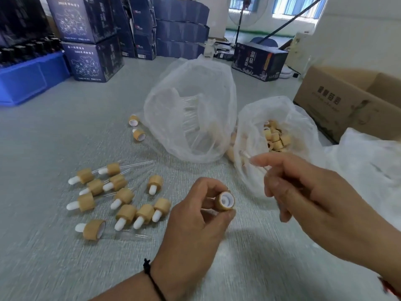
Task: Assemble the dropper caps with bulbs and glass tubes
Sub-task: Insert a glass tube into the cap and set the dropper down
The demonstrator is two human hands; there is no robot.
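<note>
My left hand (195, 216) grips a bamboo-coloured dropper cap (225, 201), its white inner opening turned toward my right hand. My right hand (310, 192) hovers just right of the cap and pinches a thin clear glass tube (259, 168); the tube is blurred and hard to trace. Several assembled droppers (121, 200) with white bulbs lie in a cluster on the grey surface to the left. A clear plastic bag (191, 109) behind holds glass tubes. A second bag (275, 137) on the right holds several loose caps.
Two more caps (136, 128) lie by the left edge of the tube bag. A brown carton (347, 101) stands at the right, a blue bin (30, 79) at the far left. Dark printed boxes (91, 38) are stacked at the back.
</note>
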